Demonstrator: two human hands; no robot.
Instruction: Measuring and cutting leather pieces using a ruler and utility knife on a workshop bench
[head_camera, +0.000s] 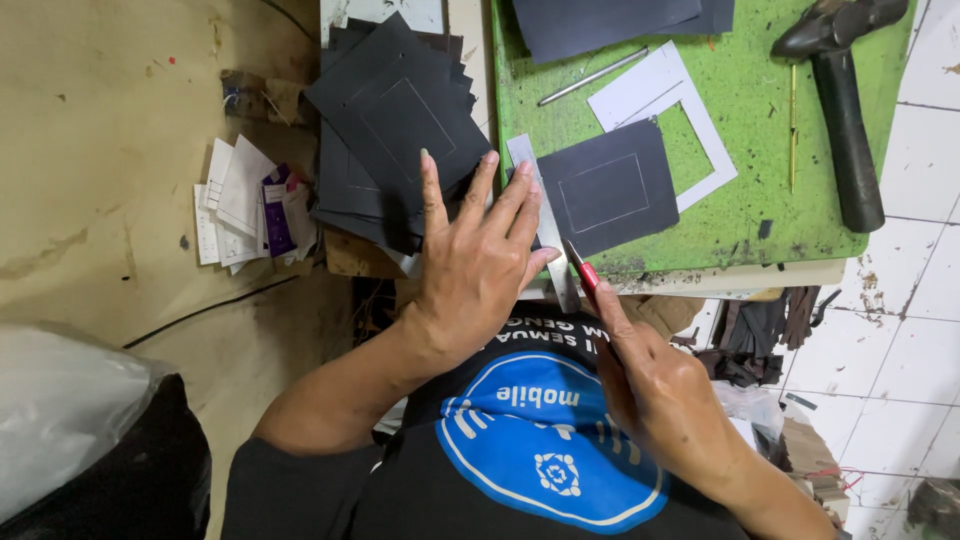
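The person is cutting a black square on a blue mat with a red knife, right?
Not quite: the mat is green, not blue, as the head view shows. The rest holds: the right hand holds a red knife at the black square, while the left hand presses a metal ruler.

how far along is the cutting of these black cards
Looks done: a stack of black square cards with scored rectangles sits left of the green cutting mat. In hand: the left hand presses a metal ruler beside a black card with a marked rectangle; the right hand holds a red-handled knife at it. Left: that rectangle isn't cut out, and more dark sheets wait above.
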